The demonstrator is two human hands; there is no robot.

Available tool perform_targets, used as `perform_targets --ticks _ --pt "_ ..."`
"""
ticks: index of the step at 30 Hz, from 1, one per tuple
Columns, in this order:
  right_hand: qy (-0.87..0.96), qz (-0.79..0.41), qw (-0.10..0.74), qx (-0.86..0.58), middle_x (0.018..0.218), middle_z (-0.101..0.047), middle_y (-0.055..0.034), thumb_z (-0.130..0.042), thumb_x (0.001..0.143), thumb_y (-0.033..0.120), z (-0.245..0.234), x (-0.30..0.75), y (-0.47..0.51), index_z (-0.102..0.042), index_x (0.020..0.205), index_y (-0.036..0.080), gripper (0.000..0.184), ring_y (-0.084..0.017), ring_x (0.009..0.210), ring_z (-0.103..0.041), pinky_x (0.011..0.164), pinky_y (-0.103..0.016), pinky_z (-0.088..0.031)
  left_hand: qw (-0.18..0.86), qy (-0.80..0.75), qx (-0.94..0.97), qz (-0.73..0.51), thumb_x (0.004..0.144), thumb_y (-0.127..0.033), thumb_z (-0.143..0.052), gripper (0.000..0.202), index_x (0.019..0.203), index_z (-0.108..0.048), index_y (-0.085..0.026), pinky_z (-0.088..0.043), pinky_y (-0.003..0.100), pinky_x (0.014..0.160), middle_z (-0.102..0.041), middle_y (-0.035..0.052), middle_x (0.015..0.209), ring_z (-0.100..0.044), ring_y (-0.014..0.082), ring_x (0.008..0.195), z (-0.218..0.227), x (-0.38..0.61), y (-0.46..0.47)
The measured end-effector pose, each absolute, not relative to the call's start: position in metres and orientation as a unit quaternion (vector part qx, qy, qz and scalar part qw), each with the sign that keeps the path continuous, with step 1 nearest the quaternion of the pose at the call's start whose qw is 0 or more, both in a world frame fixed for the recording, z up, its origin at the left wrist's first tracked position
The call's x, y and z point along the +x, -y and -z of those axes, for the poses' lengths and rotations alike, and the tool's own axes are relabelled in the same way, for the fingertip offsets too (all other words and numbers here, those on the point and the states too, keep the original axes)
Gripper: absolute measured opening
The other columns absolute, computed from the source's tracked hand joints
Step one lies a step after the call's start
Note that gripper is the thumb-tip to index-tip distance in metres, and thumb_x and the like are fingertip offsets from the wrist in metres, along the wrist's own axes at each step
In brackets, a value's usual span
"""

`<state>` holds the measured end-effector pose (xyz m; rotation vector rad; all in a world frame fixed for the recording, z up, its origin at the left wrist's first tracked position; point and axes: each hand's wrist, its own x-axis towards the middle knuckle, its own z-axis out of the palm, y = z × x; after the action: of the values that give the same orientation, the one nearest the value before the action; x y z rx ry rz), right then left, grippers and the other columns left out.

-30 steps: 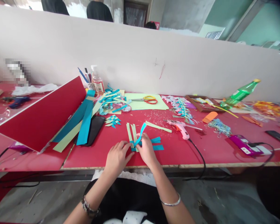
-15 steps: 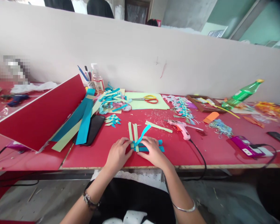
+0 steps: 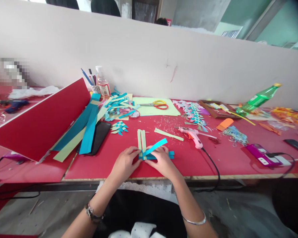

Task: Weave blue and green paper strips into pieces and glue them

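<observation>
Blue paper strips (image 3: 157, 146) and pale yellow paper strips (image 3: 141, 138) cross each other in a small weave near the front edge of the red table. My left hand (image 3: 126, 162) pinches the weave's left edge between thumb and fingers. From the other side, my right hand (image 3: 161, 159) has its thumb and fingers closed on the strips near the crossing. One blue strip slants up to the right over my right fingers, while other blue ends stick out beyond that hand. The yellow ends point away from me.
A pink glue gun (image 3: 195, 137) lies to the right, its cord over the front edge. A loose yellow strip (image 3: 169, 134), a finished woven piece (image 3: 119, 127), scissors (image 3: 157, 104), a phone (image 3: 98, 137) and a green bottle (image 3: 259, 99) surround the work.
The two yellow strips now stand closer together and straighter. The free blue strip has swung lower to the right, over my right hand. Both hands stay in nearly the same place.
</observation>
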<state>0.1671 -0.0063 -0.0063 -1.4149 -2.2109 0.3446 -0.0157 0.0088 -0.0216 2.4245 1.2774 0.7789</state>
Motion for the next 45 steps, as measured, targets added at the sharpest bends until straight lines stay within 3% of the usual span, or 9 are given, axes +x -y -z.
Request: perform_targets --ticks 8,16,29,40,45 --pt "0.806 -0.147 0.239 -0.521 0.099 -0.06 -0.0031 -0.053 0.077 0.032 0.007 0.168 0.004 -0.057 0.089 0.025 0.015 -0.02 0.1 -0.048 0.086 -0.038 -0.026 0.217 -0.398 0.863 -0.222 0.079 -0.026 -0.049 0.028 0.106 -0.052 -0.019 -0.045 0.028 0.079 -0.051 0.0068 0.102 -0.054 0.0165 0.089 0.009 -0.021 -0.018" --pt "0.803 -0.135 0.256 -0.52 0.092 -0.06 -0.0023 -0.054 0.076 0.031 0.008 0.165 0.003 -0.058 0.087 0.025 0.014 -0.019 0.093 -0.051 0.083 -0.034 -0.03 0.183 -0.414 0.868 -0.204 0.081 -0.027 -0.046 0.022 0.101 -0.053 -0.02 -0.046 0.024 0.069 -0.051 0.0051 0.095 -0.055 0.0147 0.08 0.01 -0.021 -0.018" --pt "0.8 -0.159 0.252 -0.52 0.102 -0.055 -0.0042 -0.052 0.077 0.031 0.005 0.162 0.006 -0.057 0.086 0.024 0.013 -0.021 0.101 -0.047 0.085 -0.038 -0.034 0.148 -0.427 0.87 -0.197 0.08 -0.028 -0.046 0.021 0.097 -0.055 -0.021 -0.044 0.023 0.066 -0.054 0.0043 0.096 -0.056 0.0152 0.08 0.012 -0.02 -0.017" --pt "0.779 -0.182 0.297 -0.522 0.105 -0.054 -0.0058 -0.051 0.078 0.03 0.011 0.16 0.006 -0.054 0.097 0.022 0.021 -0.021 0.102 -0.046 0.087 -0.036 -0.039 0.17 -0.433 0.862 -0.203 0.08 -0.025 -0.046 0.021 0.099 -0.054 -0.021 -0.044 0.023 0.067 -0.055 0.0042 0.096 -0.055 0.015 0.08 0.011 -0.021 -0.017" --pt "0.791 -0.207 0.277 -0.505 0.104 -0.054 -0.0043 -0.051 0.078 0.025 0.004 0.163 0.006 -0.055 0.093 0.021 0.016 -0.019 0.099 -0.048 0.085 -0.034 -0.039 0.201 -0.433 0.851 -0.217 0.079 -0.023 -0.048 0.018 0.096 -0.055 -0.02 -0.043 0.022 0.065 -0.055 0.0035 0.092 -0.055 0.0142 0.078 0.01 -0.021 -0.017"
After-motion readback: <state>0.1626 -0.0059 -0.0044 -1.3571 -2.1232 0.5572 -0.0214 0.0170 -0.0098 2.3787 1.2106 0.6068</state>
